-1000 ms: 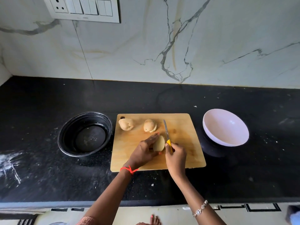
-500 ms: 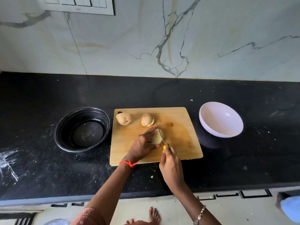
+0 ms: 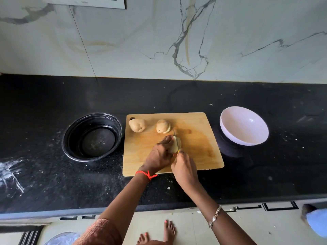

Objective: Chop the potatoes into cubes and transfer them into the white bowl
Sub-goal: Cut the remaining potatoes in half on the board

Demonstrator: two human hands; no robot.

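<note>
black bowl (image 3: 92, 137): sits on the counter just left of the board, nothing in it that I can see. No real risk here unless a piece rolls off that side.
whole potato (image 3: 137, 125): far-left corner of the cutting board (image 3: 198, 152), untouched. It's round, so a bump could send it rolling.
cut potato (image 3: 162, 126): next to it on the far edge, one face already sliced. It's close to the knife tip and could get nudged.
left hand (image 3: 157, 156): fingers together and curled down over the potato piece, pinning it to the board. The fingertips are right beside the blade, and that's the big worry: one slip and they get nicked.
potato piece (image 3: 177, 145): mid-board under those fingers, knife going into it. If the cut face is wet it could skid out sideways.
knife (image 3: 174, 137): thin blade pointing away from the person, yellow handle.
right hand (image 3: 184, 169): looks wrapped round the handle, but the back of the hand hides the fingers, so I can't say exactly how.
white bowl (image 3: 244, 126): right of the board, tilted and empty, so no cubes have been moved over yet. Tilted like that, pieces tossed in hard could bounce out.
</note>
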